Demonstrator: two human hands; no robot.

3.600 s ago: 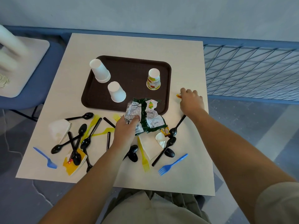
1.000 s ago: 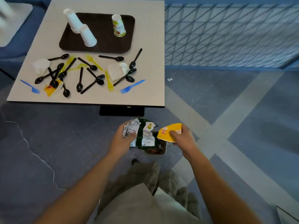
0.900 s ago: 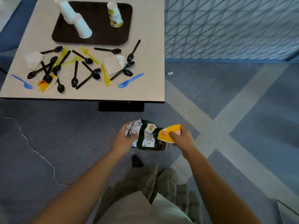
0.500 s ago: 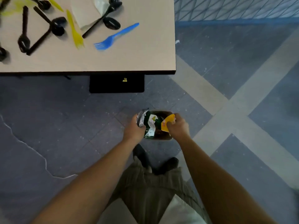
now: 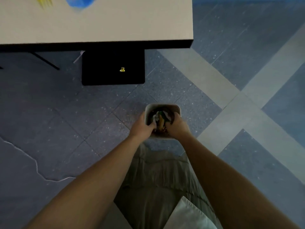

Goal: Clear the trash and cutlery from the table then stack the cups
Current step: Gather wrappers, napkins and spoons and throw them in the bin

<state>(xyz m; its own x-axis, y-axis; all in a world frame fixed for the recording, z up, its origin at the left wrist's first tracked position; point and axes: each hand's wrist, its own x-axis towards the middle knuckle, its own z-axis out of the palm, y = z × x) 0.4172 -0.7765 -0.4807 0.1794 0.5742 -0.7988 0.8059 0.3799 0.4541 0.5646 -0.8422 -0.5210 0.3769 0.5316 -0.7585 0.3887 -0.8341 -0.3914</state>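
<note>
A small rounded-square bin with a pale rim stands on the grey-blue speckled floor, and both hands reach into its mouth. The left hand comes in over the bin's left wall. Its grip is curled tight round a crumpled silver-and-green wrapper, which sits inside the bin, below the rim. The right hand comes in at the bin's right side. Its grip is closed, fingers bent down onto a yellow wrapper that lies in the middle of the bin, between the two hands and touching the crumpled one. The yellow wrapper's long axis runs from the bin's far wall towards its near wall. The crumpled wrapper is too bunched to show any axis. Print on both wrappers is blurred and cannot be read.

Beyond the bin, well apart from it, is the beige table with a dark edge. At its far left, cut by the frame, are the smeared tines of a yellow fork, pointing towards the bin side of the table, and just to their right a blurred blue fork, its direction unclear. Under the table edge, far-left of the bin, lies the black table base, with a tiny yellow scrap on it.

Right of the bin, pale floor stripes cross. Well to the bin's near left, a thin white crack wanders over the floor. Directly on the bin's near side are the person's olive trousers.
</note>
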